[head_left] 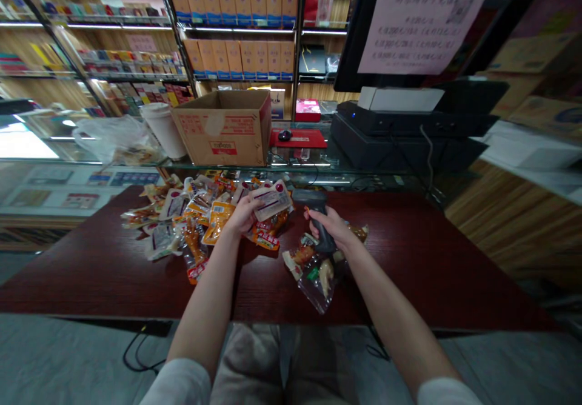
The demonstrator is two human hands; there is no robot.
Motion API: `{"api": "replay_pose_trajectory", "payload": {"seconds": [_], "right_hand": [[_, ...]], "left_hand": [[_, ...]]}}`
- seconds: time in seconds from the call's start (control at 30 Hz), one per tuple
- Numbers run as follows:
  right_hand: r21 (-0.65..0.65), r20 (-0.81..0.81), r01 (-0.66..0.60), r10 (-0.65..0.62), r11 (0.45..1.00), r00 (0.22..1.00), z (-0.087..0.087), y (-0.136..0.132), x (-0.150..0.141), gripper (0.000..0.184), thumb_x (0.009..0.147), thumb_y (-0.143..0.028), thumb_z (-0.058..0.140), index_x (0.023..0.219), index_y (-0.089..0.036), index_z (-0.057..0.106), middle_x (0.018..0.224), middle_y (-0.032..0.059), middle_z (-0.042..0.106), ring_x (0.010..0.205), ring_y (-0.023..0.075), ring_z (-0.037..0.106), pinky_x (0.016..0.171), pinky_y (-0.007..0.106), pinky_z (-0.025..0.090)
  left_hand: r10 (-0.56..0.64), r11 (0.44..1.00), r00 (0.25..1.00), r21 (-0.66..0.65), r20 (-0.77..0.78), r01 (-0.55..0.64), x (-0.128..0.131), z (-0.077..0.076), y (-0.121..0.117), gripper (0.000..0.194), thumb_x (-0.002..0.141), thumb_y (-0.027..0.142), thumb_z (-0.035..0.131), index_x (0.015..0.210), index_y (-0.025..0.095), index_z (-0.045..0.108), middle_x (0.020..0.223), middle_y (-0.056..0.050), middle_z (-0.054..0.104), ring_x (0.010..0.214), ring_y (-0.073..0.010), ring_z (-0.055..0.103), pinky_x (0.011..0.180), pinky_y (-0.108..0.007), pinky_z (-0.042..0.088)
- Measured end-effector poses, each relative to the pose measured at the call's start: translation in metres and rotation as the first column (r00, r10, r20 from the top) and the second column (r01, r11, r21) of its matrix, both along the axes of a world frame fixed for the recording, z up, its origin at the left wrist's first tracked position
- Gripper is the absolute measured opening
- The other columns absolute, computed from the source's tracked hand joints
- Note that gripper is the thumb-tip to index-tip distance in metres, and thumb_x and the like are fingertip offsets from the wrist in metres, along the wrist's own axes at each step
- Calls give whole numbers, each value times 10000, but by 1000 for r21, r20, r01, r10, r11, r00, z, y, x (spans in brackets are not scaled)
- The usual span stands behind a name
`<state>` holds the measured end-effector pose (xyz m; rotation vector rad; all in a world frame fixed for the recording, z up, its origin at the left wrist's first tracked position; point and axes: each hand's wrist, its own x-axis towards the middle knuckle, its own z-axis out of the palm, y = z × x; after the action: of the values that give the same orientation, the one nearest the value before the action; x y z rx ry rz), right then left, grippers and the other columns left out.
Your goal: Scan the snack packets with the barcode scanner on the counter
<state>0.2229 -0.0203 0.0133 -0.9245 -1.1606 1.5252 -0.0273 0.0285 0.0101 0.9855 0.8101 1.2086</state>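
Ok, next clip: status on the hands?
Left hand holding snack packet; right hand gripping handheld barcode scanner; loose snack packets heaped either side on dark red counter.

Right of the black handheld barcode scanner [313,199], held in the right hand [330,226], a dark red polished wooden counter [409,253] offers a wide route for a hand. Left of the scanner, a heap of shiny orange snack packets [195,223] blocks the way. Just below it lie clear plastic packets [316,287]. Beyond it, a glass display case [291,165] and a brown cardboard box [222,129] bar reaching forward.
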Motion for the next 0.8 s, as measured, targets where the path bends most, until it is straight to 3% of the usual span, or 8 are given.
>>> {"api": "replay_pose_trajectory", "payload": {"seconds": [0.13,0.23,0.3,0.33,0.43,0.53,0.67,0.8], "right_hand": [[20,26,28,-28,999,999,3,-2,4,404,679,-458,801,902,-188,599,852,17,676,424,63,502,350,210,392],[37,22,47,-48,998,999,7,-3,11,402,682,-446,802,909,-180,603,862,25,680,443,64,505,371,213,410],[47,22,75,-76,996,997,10,-3,17,398,680,-443,802,902,-180,603,853,24,682,448,63,498,375,214,409],[50,27,90,-92,995,995,11,-2,20,399,678,-444,802,899,-179,601,839,23,683,447,64,495,374,214,406],[52,47,137,-140,989,989,15,-1,30,413,674,-446,804,907,-175,597,775,17,681,448,72,493,384,218,411],[51,61,176,-179,983,982,18,0,40,430,665,-449,808,922,-176,597,738,13,679,440,78,492,378,222,404],[16,99,170,-171,985,980,17,2,54,434,681,-492,783,912,-175,597,566,-28,603,402,87,472,369,217,396],[-31,69,168,-165,985,984,14,5,62,458,667,-511,787,916,-181,590,527,-46,576,403,92,475,386,219,422]], "left_hand": [[173,984,919,110,-355,-143,-1,3,2,556,681,186,625,1225,71,627,1107,-152,722,1080,-317,673,1016,-491,500],[493,868,583,412,-645,-278,2,10,-5,713,718,137,589,1417,46,478,1359,-230,570,1320,-371,504,1136,-529,369],[641,767,316,589,-699,-254,8,13,-13,752,756,126,566,1486,62,400,1489,-255,427,1429,-402,352,1174,-571,276],[670,743,228,641,-707,-193,12,14,-18,727,782,131,549,1492,81,402,1518,-249,390,1453,-403,308,1183,-581,243],[616,753,160,636,-771,167,28,7,-28,537,876,208,511,1412,178,535,1518,-176,441,1461,-339,322,1221,-538,174],[461,769,96,451,-882,453,40,-9,-31,454,911,356,538,1354,273,596,1498,-111,507,1460,-318,341,1228,-576,79],[395,839,-64,331,-916,433,38,-22,-24,499,960,434,455,1440,311,517,1553,-105,449,1501,-334,265,1184,-669,8],[398,860,-174,300,-901,412,30,-17,-11,511,982,435,392,1468,307,484,1576,-97,416,1509,-312,252,1192,-657,47]]}}
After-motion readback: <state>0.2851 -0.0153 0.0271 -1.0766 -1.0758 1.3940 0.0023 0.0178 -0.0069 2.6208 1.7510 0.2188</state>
